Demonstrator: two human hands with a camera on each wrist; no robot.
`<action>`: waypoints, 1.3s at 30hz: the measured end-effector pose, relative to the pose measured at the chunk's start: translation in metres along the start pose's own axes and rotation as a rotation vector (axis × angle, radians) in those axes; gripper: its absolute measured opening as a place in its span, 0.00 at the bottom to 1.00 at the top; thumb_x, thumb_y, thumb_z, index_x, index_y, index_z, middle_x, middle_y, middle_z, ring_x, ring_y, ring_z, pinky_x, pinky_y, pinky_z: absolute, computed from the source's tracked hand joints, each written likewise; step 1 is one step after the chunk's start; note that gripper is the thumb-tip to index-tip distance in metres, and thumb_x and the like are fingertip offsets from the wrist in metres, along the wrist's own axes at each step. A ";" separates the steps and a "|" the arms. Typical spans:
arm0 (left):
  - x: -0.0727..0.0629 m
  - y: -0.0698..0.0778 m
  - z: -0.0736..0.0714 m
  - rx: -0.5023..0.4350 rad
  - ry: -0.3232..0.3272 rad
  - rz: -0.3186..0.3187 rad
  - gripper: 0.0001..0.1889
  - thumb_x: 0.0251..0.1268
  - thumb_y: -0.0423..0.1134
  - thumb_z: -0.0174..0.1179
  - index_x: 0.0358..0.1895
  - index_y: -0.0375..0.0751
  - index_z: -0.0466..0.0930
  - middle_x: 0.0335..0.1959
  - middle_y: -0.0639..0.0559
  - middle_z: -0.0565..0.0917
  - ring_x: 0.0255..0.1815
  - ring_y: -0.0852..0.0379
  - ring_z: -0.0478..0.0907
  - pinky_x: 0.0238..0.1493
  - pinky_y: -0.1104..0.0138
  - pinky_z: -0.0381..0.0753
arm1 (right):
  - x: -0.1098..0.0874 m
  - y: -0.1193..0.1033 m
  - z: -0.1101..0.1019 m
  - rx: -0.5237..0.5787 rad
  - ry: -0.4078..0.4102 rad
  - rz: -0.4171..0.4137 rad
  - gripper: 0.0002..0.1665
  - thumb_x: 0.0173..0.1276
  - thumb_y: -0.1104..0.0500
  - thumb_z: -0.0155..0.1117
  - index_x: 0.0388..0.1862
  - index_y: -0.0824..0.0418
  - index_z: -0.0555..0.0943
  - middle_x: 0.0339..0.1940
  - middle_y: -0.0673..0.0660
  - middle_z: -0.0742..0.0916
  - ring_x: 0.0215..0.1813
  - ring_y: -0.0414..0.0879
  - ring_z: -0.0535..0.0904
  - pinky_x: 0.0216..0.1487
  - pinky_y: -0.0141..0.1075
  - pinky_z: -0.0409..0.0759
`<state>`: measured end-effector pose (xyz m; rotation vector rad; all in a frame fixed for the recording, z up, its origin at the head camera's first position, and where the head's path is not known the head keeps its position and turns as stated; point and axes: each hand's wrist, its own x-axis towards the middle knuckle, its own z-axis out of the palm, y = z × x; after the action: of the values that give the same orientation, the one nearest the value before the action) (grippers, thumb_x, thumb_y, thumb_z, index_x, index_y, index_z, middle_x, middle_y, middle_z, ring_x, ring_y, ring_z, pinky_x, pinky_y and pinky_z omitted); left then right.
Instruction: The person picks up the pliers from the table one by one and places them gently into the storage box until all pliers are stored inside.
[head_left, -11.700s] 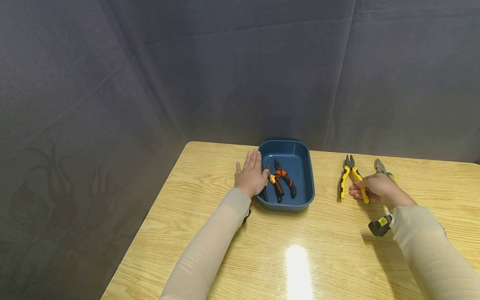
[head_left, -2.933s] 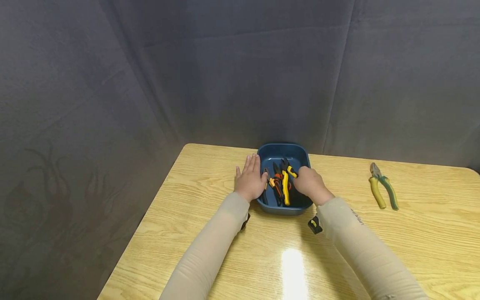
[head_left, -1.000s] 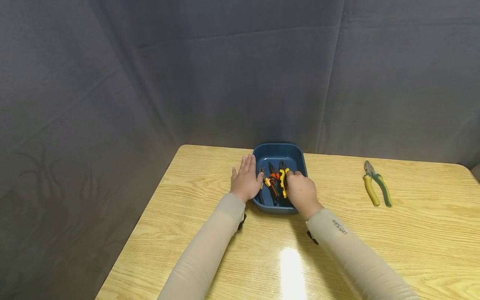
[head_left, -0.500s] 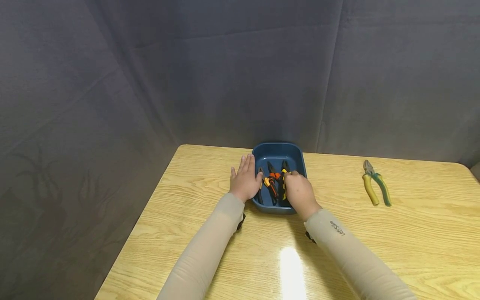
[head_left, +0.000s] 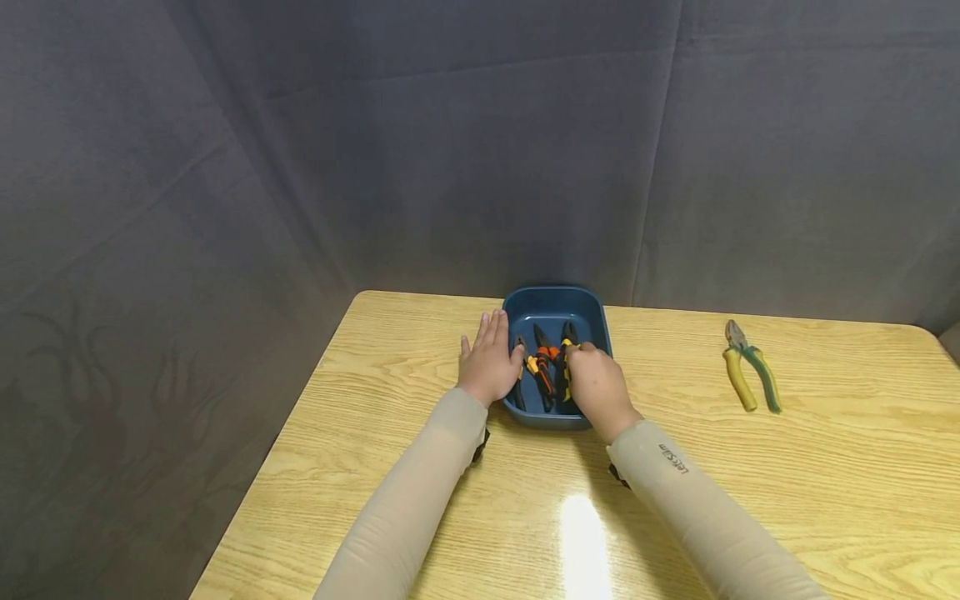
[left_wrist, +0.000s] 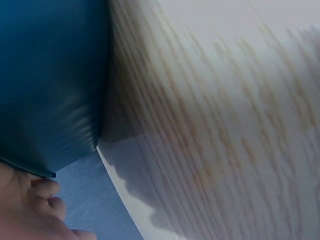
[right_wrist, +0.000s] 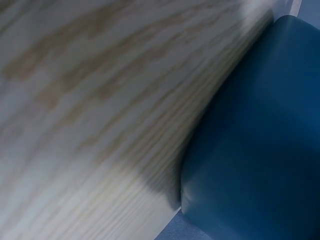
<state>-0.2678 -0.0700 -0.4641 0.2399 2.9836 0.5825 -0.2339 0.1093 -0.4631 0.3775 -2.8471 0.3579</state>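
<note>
In the head view a blue rectangular container [head_left: 551, 422] stands near the table's far edge. My left hand [head_left: 489, 364] lies straight-fingered along its left rim, thumb over the inside. In the left wrist view its curved fingers [left_wrist: 45, 200] show beside the container wall [left_wrist: 50, 85]. My right hand [head_left: 598, 385] reaches into the container's right side and grips yellow-and-black pliers [head_left: 567, 379], jaws pointing away; the palm hides part of the handles. Left of them lie orange-and-black pliers [head_left: 548, 353] and, overlapping these, pliers with yellow-orange and black handles [head_left: 533, 365].
Combination pliers with yellow and green handles [head_left: 741, 367] lie on the wooden table [head_left: 675, 358] to the right, handles spread. A grey cloth [head_left: 480, 167] hangs behind the table and along its left side. The right wrist view shows the container's outer wall [right_wrist: 250, 140].
The right hand has taken the yellow-and-black pliers from the table into the container. There their spread handles have come together and they have straightened. The left hand has stayed at the rim.
</note>
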 end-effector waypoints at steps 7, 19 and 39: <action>0.000 0.000 0.001 -0.005 0.011 0.010 0.37 0.83 0.56 0.39 0.84 0.47 0.37 0.85 0.53 0.40 0.84 0.54 0.31 0.79 0.43 0.36 | -0.001 0.000 0.000 0.010 0.014 0.000 0.11 0.64 0.74 0.65 0.45 0.72 0.85 0.32 0.65 0.85 0.31 0.56 0.84 0.31 0.49 0.84; -0.001 0.000 0.000 0.003 0.017 0.015 0.37 0.83 0.56 0.39 0.84 0.46 0.38 0.85 0.52 0.41 0.84 0.53 0.33 0.79 0.43 0.37 | -0.001 0.003 0.000 0.059 0.004 0.017 0.12 0.62 0.74 0.66 0.46 0.72 0.83 0.33 0.64 0.83 0.31 0.53 0.82 0.31 0.47 0.84; 0.000 0.002 0.000 0.028 0.010 -0.005 0.37 0.83 0.55 0.40 0.84 0.46 0.37 0.85 0.52 0.42 0.84 0.55 0.32 0.79 0.43 0.37 | -0.003 0.003 -0.002 0.173 0.043 0.032 0.15 0.65 0.66 0.67 0.50 0.70 0.84 0.41 0.65 0.86 0.32 0.52 0.82 0.33 0.47 0.84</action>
<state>-0.2678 -0.0684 -0.4630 0.2328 3.0023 0.5436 -0.2317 0.1129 -0.4623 0.3525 -2.7907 0.6136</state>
